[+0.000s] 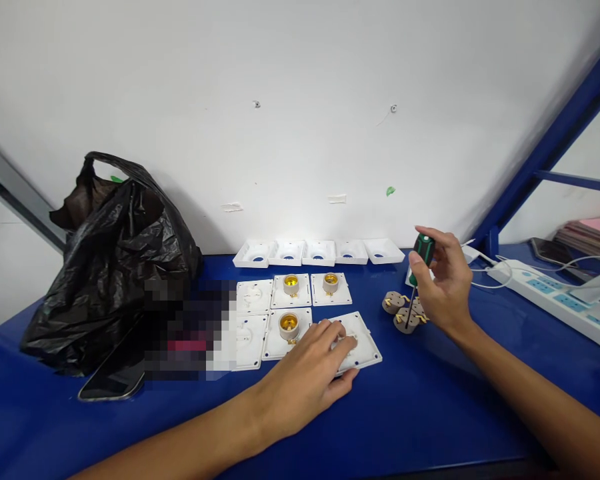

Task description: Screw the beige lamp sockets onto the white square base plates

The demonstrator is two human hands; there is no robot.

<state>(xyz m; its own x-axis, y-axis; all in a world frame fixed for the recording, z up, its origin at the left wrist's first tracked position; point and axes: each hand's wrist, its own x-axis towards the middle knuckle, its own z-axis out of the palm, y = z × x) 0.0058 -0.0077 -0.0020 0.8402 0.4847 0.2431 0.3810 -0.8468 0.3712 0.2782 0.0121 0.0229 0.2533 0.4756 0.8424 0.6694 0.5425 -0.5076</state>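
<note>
My right hand (445, 277) grips a screwdriver (423, 248) by its green and black handle. The shaft points down, and its tip is at a small group of round beige lamp-socket bases (394, 303) with brass contacts. Whether the tip sits in one of them, I cannot tell. My left hand (313, 360) holds a tilted white square plate (367, 340) by its front edge, thumb low and fingers over the top. Those fingers hide the plate's middle. Behind that hand lie more white plates, some bearing round lamp sockets (289, 325) with brass-coloured insides.
White square covers (319, 253) with round holes line the wall. On the left, a black plastic bag (125, 260) stands behind a phone (113, 373) and a pixelated patch. At right are a white power strip (545, 287), cables and a blue metal frame (545, 147).
</note>
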